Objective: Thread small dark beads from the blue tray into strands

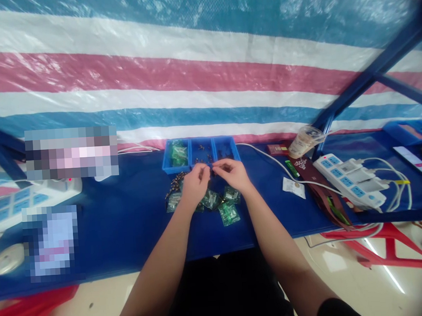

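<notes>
While both hands, left hand (195, 180) and right hand (233, 172), pinch a tiny part together, small bags (228, 213) lie just beneath them, tray (200, 155) beyond.

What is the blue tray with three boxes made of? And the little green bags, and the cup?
The blue tray looks like hard moulded plastic: even colour, thin stiff walls. The little green bags near the hands seem to be clear, shiny plastic film that glints and crinkles; the green is probably what is inside. The cup looks like thin see-through plastic, slightly cloudy.
</notes>
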A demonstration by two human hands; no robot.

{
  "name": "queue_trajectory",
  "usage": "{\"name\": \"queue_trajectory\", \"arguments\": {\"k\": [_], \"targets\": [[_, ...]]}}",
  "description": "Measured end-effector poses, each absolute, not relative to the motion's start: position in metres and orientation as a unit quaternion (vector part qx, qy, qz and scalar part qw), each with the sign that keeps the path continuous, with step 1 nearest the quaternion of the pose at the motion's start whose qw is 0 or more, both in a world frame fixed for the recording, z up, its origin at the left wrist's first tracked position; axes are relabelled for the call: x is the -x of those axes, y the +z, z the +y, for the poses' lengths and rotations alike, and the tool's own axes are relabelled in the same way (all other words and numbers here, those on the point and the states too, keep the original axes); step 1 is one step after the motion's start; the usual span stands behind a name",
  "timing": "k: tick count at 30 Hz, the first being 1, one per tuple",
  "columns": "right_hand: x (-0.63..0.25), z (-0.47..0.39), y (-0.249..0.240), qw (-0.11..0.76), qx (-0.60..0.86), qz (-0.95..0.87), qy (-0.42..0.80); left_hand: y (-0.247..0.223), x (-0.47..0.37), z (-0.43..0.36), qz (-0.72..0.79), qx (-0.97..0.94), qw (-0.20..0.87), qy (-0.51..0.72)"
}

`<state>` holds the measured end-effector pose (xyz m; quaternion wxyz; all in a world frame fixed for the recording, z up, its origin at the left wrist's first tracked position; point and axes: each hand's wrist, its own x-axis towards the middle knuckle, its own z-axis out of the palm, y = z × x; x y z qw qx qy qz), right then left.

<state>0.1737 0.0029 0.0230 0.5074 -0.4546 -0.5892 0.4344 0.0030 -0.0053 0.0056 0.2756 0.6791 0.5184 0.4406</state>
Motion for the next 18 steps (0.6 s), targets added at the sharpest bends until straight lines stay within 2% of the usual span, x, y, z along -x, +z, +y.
{"name": "queue_trajectory", "arguments": {"k": [18], "targets": [[-0.1713, 0.0031, 0.0225, 0.519, 0.448, -0.572, 0.450, 0.0069, -0.0024, -0.0037, 0.502, -0.679, 0.280, 0.457]]}}
